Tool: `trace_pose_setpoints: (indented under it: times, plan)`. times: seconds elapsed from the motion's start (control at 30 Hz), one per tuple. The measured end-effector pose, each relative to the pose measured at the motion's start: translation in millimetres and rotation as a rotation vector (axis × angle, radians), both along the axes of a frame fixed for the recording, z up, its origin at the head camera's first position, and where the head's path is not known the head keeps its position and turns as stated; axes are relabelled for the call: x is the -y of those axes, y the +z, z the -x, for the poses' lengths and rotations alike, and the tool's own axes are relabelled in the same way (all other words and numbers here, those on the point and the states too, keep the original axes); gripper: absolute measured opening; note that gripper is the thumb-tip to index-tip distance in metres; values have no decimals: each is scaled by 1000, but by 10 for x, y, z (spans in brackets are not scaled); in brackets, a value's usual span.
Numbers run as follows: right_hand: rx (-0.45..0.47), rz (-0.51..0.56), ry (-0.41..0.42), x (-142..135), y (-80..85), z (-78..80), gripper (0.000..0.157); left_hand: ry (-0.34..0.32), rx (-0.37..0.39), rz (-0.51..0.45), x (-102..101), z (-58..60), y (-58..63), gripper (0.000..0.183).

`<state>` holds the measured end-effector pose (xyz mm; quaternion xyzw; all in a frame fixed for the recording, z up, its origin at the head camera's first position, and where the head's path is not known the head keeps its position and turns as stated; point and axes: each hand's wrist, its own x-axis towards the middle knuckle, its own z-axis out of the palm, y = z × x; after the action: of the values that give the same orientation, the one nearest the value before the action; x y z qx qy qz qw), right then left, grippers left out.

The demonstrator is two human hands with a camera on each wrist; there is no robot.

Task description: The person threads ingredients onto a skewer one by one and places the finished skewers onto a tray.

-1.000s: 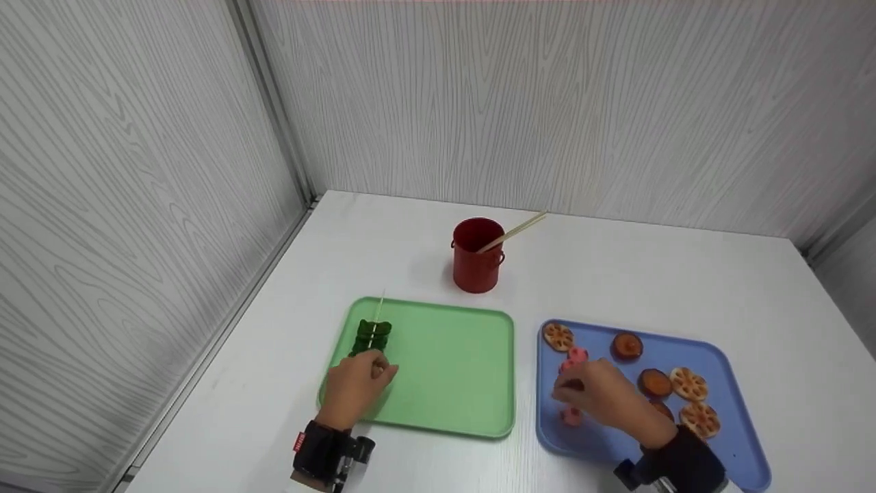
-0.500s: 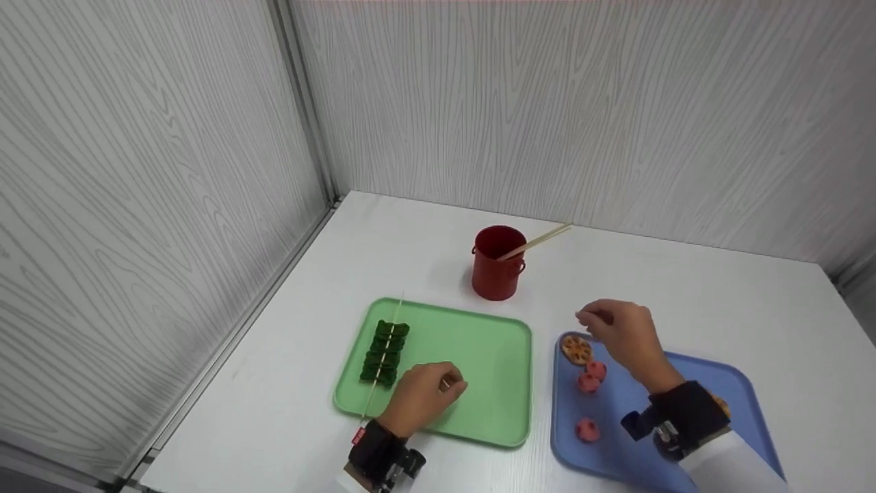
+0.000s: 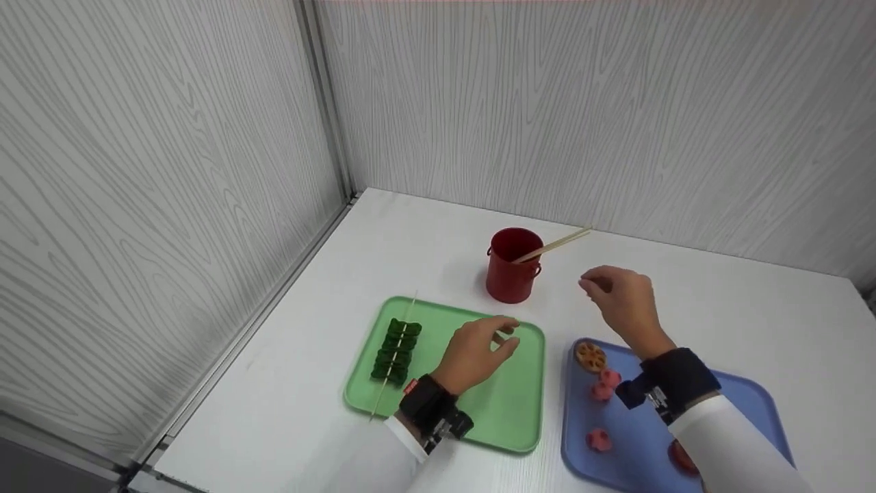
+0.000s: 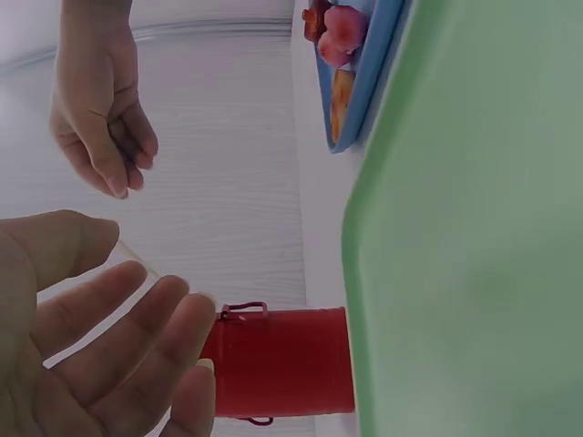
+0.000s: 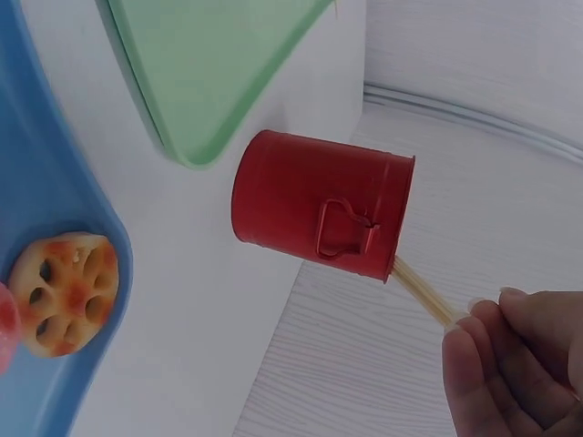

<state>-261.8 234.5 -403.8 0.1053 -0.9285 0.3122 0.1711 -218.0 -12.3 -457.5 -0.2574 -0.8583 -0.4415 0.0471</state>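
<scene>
Red-coated, cylindrical, with a rolled rim and a small looped handle on each side, the bucket point(image 3: 510, 279) stands upright on the white tabletop point(image 3: 294, 356), beyond the green tray point(image 3: 510, 404). Pale, slender sticks point(image 3: 556, 246) lean out over its rim on the right side.

The left hand point(image 3: 474, 352) is above the green tray, fingers parted and gently bent, gripping nothing. The right hand point(image 3: 626, 305) is above the far edge of the blue tray point(image 3: 636, 441), fingers curved loosely towards the thumb, gripping nothing. In the head view its fingertips are near the stick ends but apart from them; in the right wrist view they overlap the ends.

The smooth green tray has rounded corners and bears ruffled dark-green pieces point(image 3: 390, 357) threaded on a thin skewer point(image 3: 378, 400) that overhangs two edges. The blue tray bears a browned, perforated lotus root slice point(image 5: 77, 296), three knobbly pink pieces point(image 3: 599, 440) and a reddish-brown round piece point(image 3: 681, 457). The right sleeve point(image 3: 736, 445) obstructs part of that tray. Grey wood-grain panels point(image 3: 547, 123) bound the tabletop.
</scene>
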Motion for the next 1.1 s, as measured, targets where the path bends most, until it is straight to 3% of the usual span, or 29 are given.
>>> trace_pose_setpoints:
  times: [0.23, 0.47, 0.63, 0.87, 1.1]
  plan:
    - [-11, -14, -1, 45, -60, -22, 8, 106, -128, 35, -401, 439, 341, 23]
    - [-22, -1, -7, 68, -83, -102, 6, 216, -173, 179, -659, 786, 422, 20]
    - [-36, 0, -4, 89, -122, -150, 6, 257, -177, 223, -741, 900, 384, 27]
    - [-25, 19, -9, 144, -158, -192, 7, 269, -148, 216, -787, 952, 350, 27]
    - [6, 28, 1, 203, -194, -220, 6, 340, -199, 216, -766, 1025, 271, 27]
